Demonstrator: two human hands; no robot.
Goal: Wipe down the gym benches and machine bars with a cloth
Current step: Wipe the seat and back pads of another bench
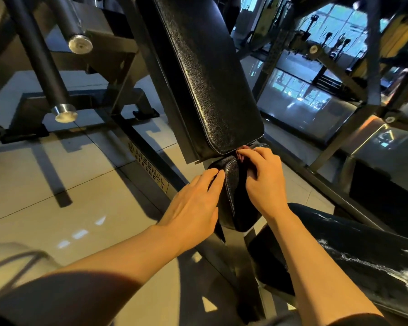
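**Both hands at the seat pad**

The left hand [193, 203] lies flat, fingers straight, against the left edge of the small black seat pad [232, 184]. The right hand [264, 177] curls its fingers on a reddish cloth [242, 154], bunched at the pad's far end, just below the long back pad [205, 74] of the bench.
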